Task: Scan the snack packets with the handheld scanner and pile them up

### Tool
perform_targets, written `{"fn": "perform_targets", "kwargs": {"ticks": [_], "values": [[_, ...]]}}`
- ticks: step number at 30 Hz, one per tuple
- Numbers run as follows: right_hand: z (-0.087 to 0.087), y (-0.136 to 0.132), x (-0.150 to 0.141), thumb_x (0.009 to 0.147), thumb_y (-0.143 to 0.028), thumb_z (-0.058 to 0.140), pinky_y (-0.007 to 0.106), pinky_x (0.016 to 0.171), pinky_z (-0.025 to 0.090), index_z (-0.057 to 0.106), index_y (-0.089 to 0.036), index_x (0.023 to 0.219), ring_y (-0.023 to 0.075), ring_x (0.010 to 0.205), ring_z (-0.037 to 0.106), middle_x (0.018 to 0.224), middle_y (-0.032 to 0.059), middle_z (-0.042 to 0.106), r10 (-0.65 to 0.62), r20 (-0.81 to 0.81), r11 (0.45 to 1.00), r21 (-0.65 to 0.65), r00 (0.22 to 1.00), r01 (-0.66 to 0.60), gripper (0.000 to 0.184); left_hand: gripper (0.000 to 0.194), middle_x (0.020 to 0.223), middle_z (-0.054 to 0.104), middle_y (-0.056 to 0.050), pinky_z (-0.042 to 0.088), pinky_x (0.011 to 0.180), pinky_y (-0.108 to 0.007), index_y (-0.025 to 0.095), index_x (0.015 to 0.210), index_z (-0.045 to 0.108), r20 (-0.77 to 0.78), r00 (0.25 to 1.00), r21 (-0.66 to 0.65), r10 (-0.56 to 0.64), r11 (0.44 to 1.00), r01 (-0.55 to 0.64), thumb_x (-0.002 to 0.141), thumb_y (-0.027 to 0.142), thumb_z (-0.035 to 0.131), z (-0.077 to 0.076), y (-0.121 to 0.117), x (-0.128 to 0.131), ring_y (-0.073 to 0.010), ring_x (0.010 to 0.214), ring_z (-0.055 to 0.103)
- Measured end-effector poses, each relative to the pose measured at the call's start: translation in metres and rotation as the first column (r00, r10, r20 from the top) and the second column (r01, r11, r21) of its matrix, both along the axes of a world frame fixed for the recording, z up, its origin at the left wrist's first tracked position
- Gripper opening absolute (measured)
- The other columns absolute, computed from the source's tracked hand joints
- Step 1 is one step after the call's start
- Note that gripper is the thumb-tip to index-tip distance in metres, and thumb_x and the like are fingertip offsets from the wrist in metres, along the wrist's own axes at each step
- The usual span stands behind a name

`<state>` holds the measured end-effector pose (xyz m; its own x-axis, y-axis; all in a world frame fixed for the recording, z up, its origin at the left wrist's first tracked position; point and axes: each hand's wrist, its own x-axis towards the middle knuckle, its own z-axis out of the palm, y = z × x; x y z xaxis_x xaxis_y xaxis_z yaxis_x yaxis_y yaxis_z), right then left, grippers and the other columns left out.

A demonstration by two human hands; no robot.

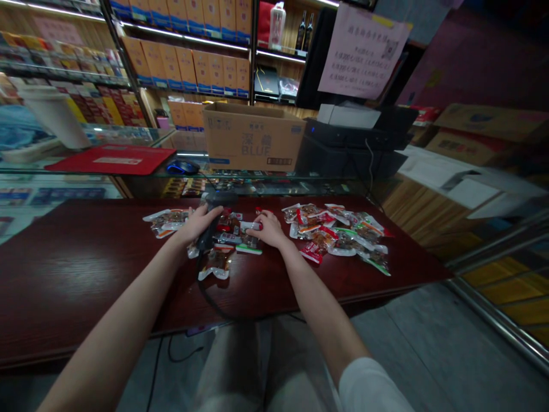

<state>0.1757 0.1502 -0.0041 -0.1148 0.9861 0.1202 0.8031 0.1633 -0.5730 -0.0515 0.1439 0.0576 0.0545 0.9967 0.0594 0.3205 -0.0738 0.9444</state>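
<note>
My left hand (201,220) is wrapped round a black handheld barcode scanner (209,232), whose head points away from me over the table. From its handle a black cable runs down toward the table's front edge. My right hand (268,229) is closed, its fingertips on a small clear snack packet (249,236) with a green edge. Between the hands and just in front of them lie more vacuum-sealed snack packets (217,262). A few others (167,220) rest left of the scanner, and a larger heap of packets (338,232) spreads to the right of my right hand.
Behind the dark red wooden table (77,269) runs a glass counter with a red mat (111,159), a blue-lit mouse (182,167) and an open cardboard box (253,137). A black printer-like machine (355,137) stands beside it. Boxes (484,137) are stacked at right.
</note>
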Motion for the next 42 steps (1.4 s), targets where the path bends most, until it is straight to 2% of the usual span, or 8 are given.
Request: {"fn": "perform_targets", "kwargs": {"ticks": [2,6,9,13,17,22,30,42], "values": [[0.001,0.002,0.004,0.071,-0.046,0.078,0.050,0.111,0.026,0.066,-0.022,0.094,0.0278,0.132,0.044,0.137,0.0095,0.051,-0.019,-0.020,1.000,0.005,1.000,0.019,0.035,0.044,0.088,0.073,-0.009,0.054,0.074,-0.035,0.016,0.089,0.070,-0.011,0.999,0.006,-0.052,0.999,0.052,0.074,0.057,0.067,0.006,0.000,0.010,-0.0272,0.088,0.067],[0.002,0.009,0.012,0.076,-0.037,0.073,0.055,0.113,0.017,0.064,-0.021,0.076,0.0256,0.128,0.048,0.129,0.0064,0.059,-0.034,-0.191,0.995,0.083,0.981,0.051,0.019,0.050,0.074,0.071,-0.008,0.052,0.058,-0.029,0.013,0.090,0.066,0.199,0.926,-0.093,-0.320,0.935,0.343,0.076,0.061,0.063,0.016,-0.002,0.036,-0.0213,0.067,0.066],[0.003,0.018,0.023,0.078,-0.035,0.067,0.044,0.106,0.034,0.060,-0.019,0.068,0.0223,0.113,0.057,0.113,0.0063,0.065,0.000,-0.473,0.987,0.143,0.881,0.077,0.020,0.051,0.055,0.064,-0.004,0.047,0.049,-0.026,0.013,0.086,0.065,0.300,0.879,-0.093,-0.370,0.906,0.413,0.075,0.063,0.063,0.013,-0.003,0.052,-0.0170,0.050,0.059],[0.006,0.027,0.042,0.078,-0.039,0.058,0.032,0.079,0.051,0.052,-0.021,0.073,0.0158,0.080,0.059,0.078,-0.0015,0.059,-0.151,-0.828,0.954,0.020,0.541,0.298,0.019,0.055,0.048,0.058,-0.001,0.042,0.044,-0.025,0.012,0.092,0.066,0.386,0.850,-0.061,-0.358,0.910,0.411,0.077,0.064,0.060,-0.003,-0.006,0.061,-0.0148,0.043,0.055],[0.014,0.028,0.053,0.080,-0.039,0.055,0.028,0.064,0.054,0.044,-0.025,0.083,0.0121,0.070,0.056,0.077,-0.0054,0.054,-0.234,-0.962,0.908,-0.163,0.143,0.386,0.018,0.059,0.050,0.059,-0.001,0.038,0.041,-0.023,0.011,0.098,0.064,0.452,0.827,-0.075,-0.335,0.909,0.410,0.074,0.065,0.063,-0.017,-0.007,0.068,-0.0135,0.041,0.052],[0.020,0.024,0.053,0.084,-0.031,0.052,0.031,0.069,0.056,0.044,-0.026,0.090,0.0118,0.079,0.059,0.088,-0.0044,0.058,-0.152,-0.987,0.894,-0.160,-0.055,0.419,0.011,0.059,0.048,0.059,-0.001,0.039,0.042,-0.023,0.010,0.090,0.063,0.437,0.819,-0.095,-0.373,0.886,0.454,0.075,0.067,0.063,-0.020,-0.006,0.081,-0.0126,0.041,0.052],[0.014,0.026,0.052,0.082,-0.032,0.052,0.034,0.078,0.055,0.050,-0.026,0.093,0.0137,0.085,0.060,0.091,-0.0025,0.061,-0.082,-0.997,0.936,-0.081,-0.011,0.343,0.013,0.056,0.055,0.060,-0.002,0.040,0.040,-0.021,0.012,0.086,0.061,0.440,0.796,-0.061,-0.416,0.870,0.489,0.079,0.067,0.059,-0.025,-0.009,0.087,-0.0105,0.041,0.051],[0.016,0.021,0.056,0.083,-0.042,0.044,0.031,0.075,0.052,0.043,-0.029,0.106,0.0159,0.095,0.059,0.112,0.0026,0.057,-0.130,-0.954,0.913,-0.008,0.272,0.408,0.026,0.067,0.045,0.056,-0.001,0.034,0.038,-0.020,0.010,0.093,0.065,0.387,0.823,-0.105,-0.416,0.867,0.487,0.075,0.074,0.058,-0.020,-0.016,0.088,-0.0108,0.037,0.048]]}}
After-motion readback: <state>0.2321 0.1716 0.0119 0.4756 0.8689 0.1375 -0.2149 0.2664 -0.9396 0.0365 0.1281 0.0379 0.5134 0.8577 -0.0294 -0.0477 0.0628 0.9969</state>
